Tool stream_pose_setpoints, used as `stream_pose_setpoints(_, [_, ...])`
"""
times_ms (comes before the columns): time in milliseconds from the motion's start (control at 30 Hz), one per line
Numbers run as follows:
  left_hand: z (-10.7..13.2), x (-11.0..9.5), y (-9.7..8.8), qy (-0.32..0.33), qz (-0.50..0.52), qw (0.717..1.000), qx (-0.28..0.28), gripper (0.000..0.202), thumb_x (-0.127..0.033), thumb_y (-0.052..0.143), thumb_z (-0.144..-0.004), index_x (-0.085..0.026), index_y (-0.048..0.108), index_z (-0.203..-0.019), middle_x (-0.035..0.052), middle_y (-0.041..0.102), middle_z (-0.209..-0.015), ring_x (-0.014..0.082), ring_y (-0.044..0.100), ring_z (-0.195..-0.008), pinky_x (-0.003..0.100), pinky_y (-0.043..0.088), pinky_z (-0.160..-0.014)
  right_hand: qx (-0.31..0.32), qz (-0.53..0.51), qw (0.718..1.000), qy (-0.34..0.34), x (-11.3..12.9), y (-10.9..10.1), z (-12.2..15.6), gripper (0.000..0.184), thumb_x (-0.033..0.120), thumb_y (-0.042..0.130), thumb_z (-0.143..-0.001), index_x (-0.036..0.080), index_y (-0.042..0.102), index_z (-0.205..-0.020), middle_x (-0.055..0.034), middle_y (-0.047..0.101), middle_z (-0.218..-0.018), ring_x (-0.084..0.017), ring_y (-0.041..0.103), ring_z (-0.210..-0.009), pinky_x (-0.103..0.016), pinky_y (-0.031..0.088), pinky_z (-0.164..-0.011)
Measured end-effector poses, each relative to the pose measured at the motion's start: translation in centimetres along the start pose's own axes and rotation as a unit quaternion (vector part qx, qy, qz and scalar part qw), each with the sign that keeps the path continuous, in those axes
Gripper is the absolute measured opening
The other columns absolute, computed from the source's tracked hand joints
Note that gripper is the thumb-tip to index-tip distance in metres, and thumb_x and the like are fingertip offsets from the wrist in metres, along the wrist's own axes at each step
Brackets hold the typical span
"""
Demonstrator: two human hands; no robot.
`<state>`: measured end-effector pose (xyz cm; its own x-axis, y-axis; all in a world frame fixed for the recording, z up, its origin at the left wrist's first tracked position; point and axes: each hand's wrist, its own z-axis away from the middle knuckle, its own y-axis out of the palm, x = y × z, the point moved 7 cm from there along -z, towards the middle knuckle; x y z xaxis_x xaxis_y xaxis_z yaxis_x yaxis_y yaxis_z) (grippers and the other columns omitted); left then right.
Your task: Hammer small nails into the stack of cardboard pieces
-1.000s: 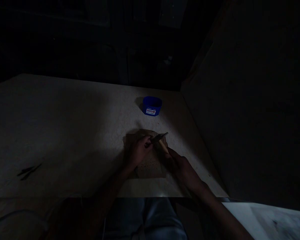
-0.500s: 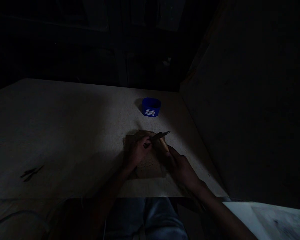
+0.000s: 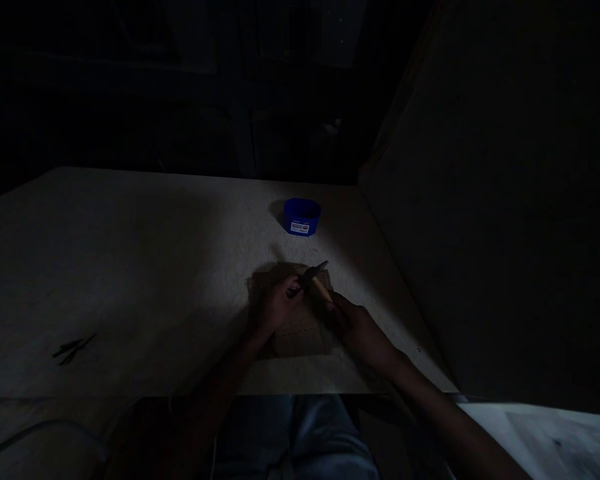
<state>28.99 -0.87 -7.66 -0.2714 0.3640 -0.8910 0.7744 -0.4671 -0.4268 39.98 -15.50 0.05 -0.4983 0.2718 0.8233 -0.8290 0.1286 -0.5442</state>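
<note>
The scene is very dark. My left hand (image 3: pixel 274 305) is closed round the near end of a thin dark tool (image 3: pixel 312 273) whose tip points up and to the right. My right hand (image 3: pixel 353 325) is closed on a light wooden stick or handle (image 3: pixel 322 289) that meets the dark tool. Both hands are over a brown cardboard-like piece (image 3: pixel 300 333) lying on the pale table (image 3: pixel 145 267).
A small blue tub (image 3: pixel 301 216) with a label stands on the table beyond the hands. A dark scissor-like object (image 3: pixel 73 347) lies at the left. A dark wall rises at the right. A pale sheet (image 3: pixel 555 440) shows at bottom right.
The hands and tool have barely shifted; the dark tool's tip has drawn slightly in toward the left. The view has tilted a little, so the table sits lower.
</note>
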Motion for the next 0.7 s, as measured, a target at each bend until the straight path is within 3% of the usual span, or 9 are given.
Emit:
stream_pose_setpoints(133, [0.0,-0.3,-0.1,0.016,0.007,1.000,0.003,0.032,-0.011,0.066,-0.083,-0.022,0.068,-0.113,0.0018,0.078,-0.093,0.0168,0.075,-0.086,0.031,0.062,-0.081,-0.063,-0.079,0.994,-0.031,-0.1,-0.9,0.4,0.050,0.050,0.041,-0.101,0.020,0.059,-0.137,-0.0065,0.072,-0.086,-0.022,0.067,-0.079,-0.030,0.051,-0.068])
stream_pose_setpoints(233, [0.1,-0.7,-0.1,0.040,0.004,0.999,0.010,0.036,-0.015,0.066,-0.084,-0.022,0.067,-0.119,0.0035,0.076,-0.097,0.0171,0.073,-0.087,0.033,0.063,-0.081,-0.086,-0.194,0.977,-0.006,-1.6,-0.6,0.0,0.047,0.053,0.049,-0.097,0.021,0.061,-0.129,0.0007,0.061,-0.068,-0.014,0.055,-0.055,-0.022,0.045,-0.048])
stream_pose_setpoints(300, [0.2,-1.0,-0.1,0.064,-0.009,0.998,0.014,0.036,-0.021,0.070,-0.084,-0.023,0.068,-0.120,0.0064,0.073,-0.109,0.0180,0.072,-0.088,0.034,0.063,-0.078,-0.058,-0.299,0.952,0.042,-3.0,0.7,-0.6,0.048,0.058,0.054,-0.092,0.020,0.060,-0.121,0.0076,0.049,-0.057,-0.008,0.035,-0.037,-0.018,0.031,-0.033])
stream_pose_setpoints(367, [0.1,-1.2,0.0,0.091,-0.023,0.995,0.021,0.033,-0.028,0.073,-0.083,-0.023,0.071,-0.116,0.0086,0.068,-0.120,0.0193,0.071,-0.093,0.035,0.063,-0.078,-0.042,-0.390,0.916,0.077,-4.2,1.8,-1.2,0.049,0.061,0.059,-0.087,0.021,0.057,-0.114,0.0114,0.043,-0.054,-0.005,0.023,-0.032,-0.016,0.021,-0.027])
stream_pose_setpoints(533, [-0.9,-0.9,0.0,0.116,-0.037,0.992,0.035,0.015,-0.028,0.075,-0.083,-0.024,0.078,-0.098,0.0074,0.065,-0.113,0.0214,0.066,-0.105,0.038,0.061,-0.087,-0.063,-0.530,0.839,0.104,-6.1,2.9,-1.9,0.049,0.053,0.073,-0.079,0.023,0.053,-0.112,0.0138,0.042,-0.054,-0.003,0.020,-0.033,-0.012,0.019,-0.026])
stream_pose_setpoints(700, [-2.0,-0.2,0.1,0.099,0.006,0.993,0.060,0.012,-0.024,0.080,-0.077,-0.024,0.079,-0.089,0.0059,0.065,-0.105,0.0179,0.067,-0.093,0.031,0.061,-0.073,-0.046,-0.610,0.785,0.098,-7.1,3.1,-2.1,0.052,0.046,0.076,-0.078,0.023,0.054,-0.118,0.0137,0.044,-0.054,-0.002,0.020,-0.033,-0.010,0.019,-0.027])
